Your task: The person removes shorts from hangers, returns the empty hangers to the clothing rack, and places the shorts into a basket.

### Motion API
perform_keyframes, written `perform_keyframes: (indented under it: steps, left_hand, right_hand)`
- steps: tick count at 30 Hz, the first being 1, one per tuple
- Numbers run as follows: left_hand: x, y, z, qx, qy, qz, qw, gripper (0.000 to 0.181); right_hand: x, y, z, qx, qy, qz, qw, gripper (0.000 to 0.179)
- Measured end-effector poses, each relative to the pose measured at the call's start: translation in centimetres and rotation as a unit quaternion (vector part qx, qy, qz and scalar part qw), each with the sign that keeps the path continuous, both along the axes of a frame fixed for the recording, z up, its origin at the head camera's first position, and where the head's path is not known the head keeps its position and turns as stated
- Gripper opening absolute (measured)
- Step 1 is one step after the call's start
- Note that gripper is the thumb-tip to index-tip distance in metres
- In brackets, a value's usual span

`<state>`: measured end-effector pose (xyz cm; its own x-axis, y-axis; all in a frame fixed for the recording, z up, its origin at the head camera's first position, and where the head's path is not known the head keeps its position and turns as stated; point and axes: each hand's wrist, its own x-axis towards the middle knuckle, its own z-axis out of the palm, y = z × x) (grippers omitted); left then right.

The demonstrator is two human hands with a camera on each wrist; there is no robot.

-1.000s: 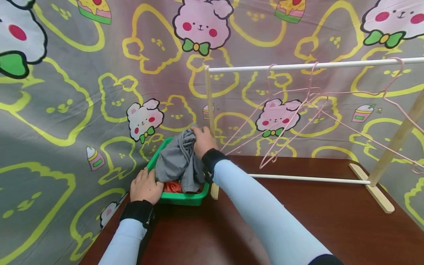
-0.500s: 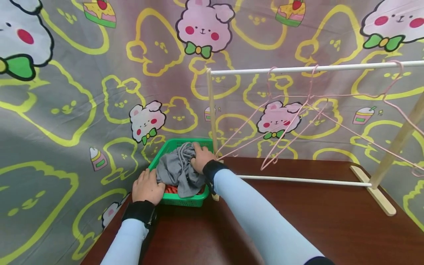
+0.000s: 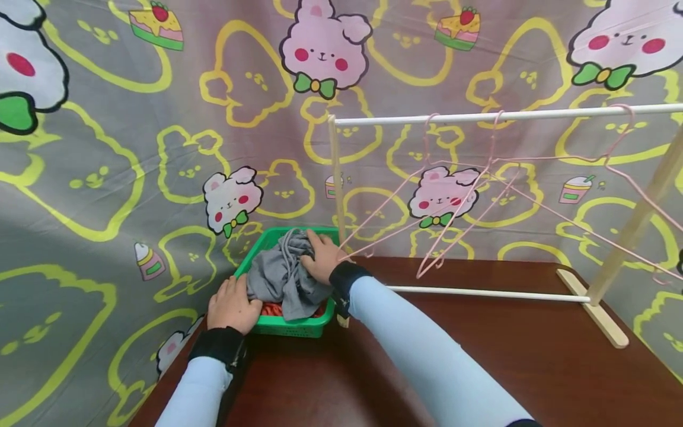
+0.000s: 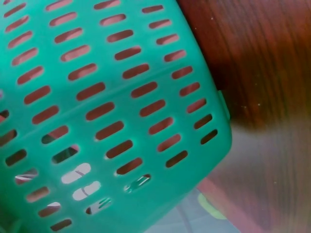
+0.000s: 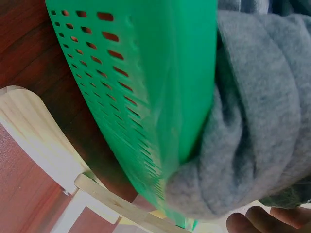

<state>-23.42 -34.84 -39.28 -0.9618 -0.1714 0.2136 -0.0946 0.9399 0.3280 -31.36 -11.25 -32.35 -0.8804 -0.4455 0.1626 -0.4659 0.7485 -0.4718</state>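
A green plastic basket [image 3: 299,325] with slotted walls holds a crumpled grey garment [image 3: 274,276], which lies on top of red cloth [image 3: 272,309]. My left hand [image 3: 232,305] grips the basket's left rim near the front corner, thumb over the edge. In the left wrist view the slotted basket wall [image 4: 112,111] fills most of the frame. My right hand [image 3: 322,258] rests on the right side of the grey garment, fingers fairly straight and thumb apart. Fingertips [image 5: 257,221] show below the garment's fold in the right wrist view.
A clothes rack with wooden posts and a white top bar [image 3: 395,120] stands right of the basket on the brown table [image 3: 453,344]. Several pink hangers [image 3: 448,237] hang from it, one reaching close to my right wrist. A patterned cloth backdrop [image 3: 176,196] encloses the table.
My right hand has come down with the grey garment, which was bunched up higher and now lies lower in the basket. My left hand has stayed at the rim.
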Motion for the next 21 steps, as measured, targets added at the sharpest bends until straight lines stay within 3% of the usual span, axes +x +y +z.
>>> perform_keyframes:
  steps: [8,14,17,21]
  left_hand:
    - [0.0,-0.4,0.4,0.007,-0.022,-0.016,0.9996,0.081]
    - [0.6,-1.1,0.5,0.002,-0.038,-0.035,0.9986,0.094]
    - [1.0,-0.9,1.1,0.000,-0.028,-0.048,0.9985,0.101]
    - [1.9,0.3,2.6,-0.008,0.009,-0.064,0.9979,0.107]
  right_hand:
    - [1.0,0.4,0.2,-0.039,0.044,0.021,0.9981,0.066]
    - [3.2,1.6,-0.1,-0.046,0.074,0.063,0.9941,0.064]
    - [4.2,2.6,-0.6,-0.030,0.082,0.078,0.9932,0.063]
    - [5.1,4.5,-1.7,-0.007,0.087,0.084,0.9926,0.063]
